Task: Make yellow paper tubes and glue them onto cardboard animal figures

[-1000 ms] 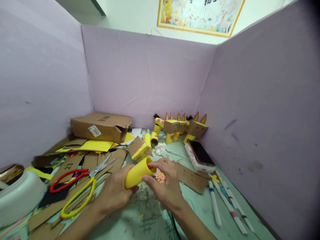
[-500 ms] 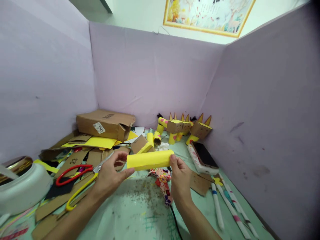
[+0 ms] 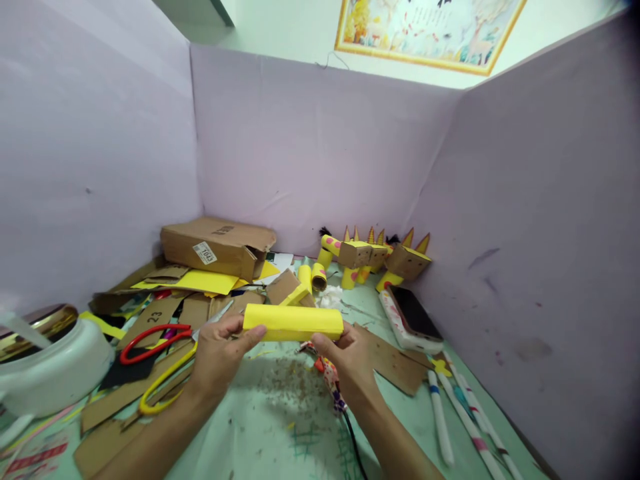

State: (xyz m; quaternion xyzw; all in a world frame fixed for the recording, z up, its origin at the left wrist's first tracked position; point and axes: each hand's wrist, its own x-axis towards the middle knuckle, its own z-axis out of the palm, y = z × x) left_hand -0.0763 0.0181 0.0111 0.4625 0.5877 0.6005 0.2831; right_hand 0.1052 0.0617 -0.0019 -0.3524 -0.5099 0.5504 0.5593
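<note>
A yellow paper tube [image 3: 293,323] lies level between my two hands, above the table. My left hand [image 3: 223,350] grips its left end, thumb in front and fingers behind. At the right end my right hand [image 3: 345,357] pinches it, with the thumb along the lower front edge. Below the tube, partly hidden by my right hand, is a glue gun [image 3: 331,380] in patterned wrapping with a black cord. Scissors [image 3: 159,343] with one red and one yellow handle lie just left of my left hand.
Cardboard pieces [image 3: 155,317] and a cardboard box [image 3: 215,247] fill the left. Yellow animal figures with cardboard heads [image 3: 357,257] stand at the back. A phone [image 3: 413,311] rests on a white box, with markers [image 3: 440,420] nearby. A white pot-like container [image 3: 55,357] stands far left.
My left hand has closed onto the tube's left end. My right thumb has slid inward along the tube's lower edge. The view has shifted slightly.
</note>
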